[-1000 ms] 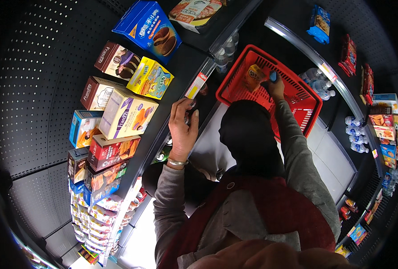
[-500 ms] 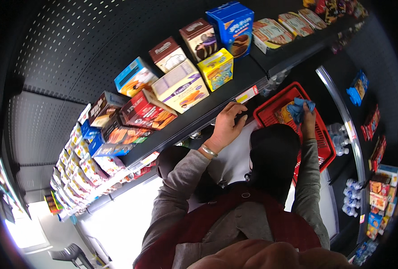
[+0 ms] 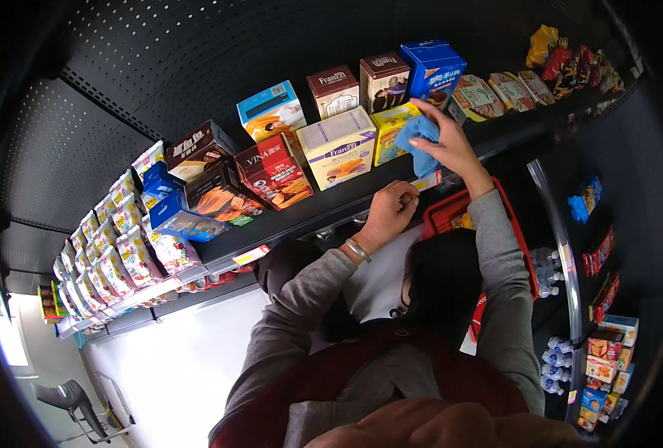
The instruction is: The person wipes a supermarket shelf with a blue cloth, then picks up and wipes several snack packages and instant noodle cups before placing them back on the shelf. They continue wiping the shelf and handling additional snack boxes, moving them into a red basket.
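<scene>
My right hand holds a crumpled blue cloth up at the shelf, over the right part of a yellow box, beside a tall blue box and a cream cookie box. My left hand is lower, just in front of the black shelf's front edge, below the cream box, with a silver bangle on its wrist. Its fingers are curled; what is in them, if anything, I cannot make out. Below my right forearm, a red basket with a yellow packet inside is partly hidden.
Snack boxes and rows of white bags line the shelf to the left; flat packs stand to the right. A lower shelf rail, water bottles and other boxes are at the right. A black chair stands at lower left.
My right hand has risen out of the red basket with the blue cloth and moved left to the shelf boxes. The view has turned toward that shelf. My left hand stays near its edge.
</scene>
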{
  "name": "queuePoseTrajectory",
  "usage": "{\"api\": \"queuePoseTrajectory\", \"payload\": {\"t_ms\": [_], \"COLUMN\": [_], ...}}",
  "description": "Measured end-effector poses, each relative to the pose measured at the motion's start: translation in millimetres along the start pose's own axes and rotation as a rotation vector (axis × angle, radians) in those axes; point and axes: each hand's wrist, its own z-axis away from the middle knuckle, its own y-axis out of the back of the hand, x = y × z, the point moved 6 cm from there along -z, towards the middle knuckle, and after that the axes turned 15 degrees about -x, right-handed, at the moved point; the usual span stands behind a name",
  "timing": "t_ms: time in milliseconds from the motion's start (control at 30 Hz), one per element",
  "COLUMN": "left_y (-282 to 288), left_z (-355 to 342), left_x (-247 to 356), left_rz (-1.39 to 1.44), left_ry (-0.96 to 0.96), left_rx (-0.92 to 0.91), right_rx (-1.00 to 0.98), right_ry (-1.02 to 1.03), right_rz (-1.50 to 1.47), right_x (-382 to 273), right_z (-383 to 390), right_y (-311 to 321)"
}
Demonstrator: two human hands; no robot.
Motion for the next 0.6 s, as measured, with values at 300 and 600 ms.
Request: {"api": "queuePoseTrajectory", "payload": {"t_ms": [300, 600], "left_y": [2.0, 8.7], "left_z": [0.9, 1.4], "left_x": [8.4, 11.1], "left_rz": [0.055, 0.007], "left_ry": [-0.067, -0.01], "left_rx": [0.016, 0.061], "right_rx": [-0.033, 0.181], "right_ry": [0.015, -0.052], "right_rz": [0.13, -0.116], "right_x": [10.3, 38.3], "right_z": [-4.8, 22.0], "right_y": [-8.4, 11.1]}}
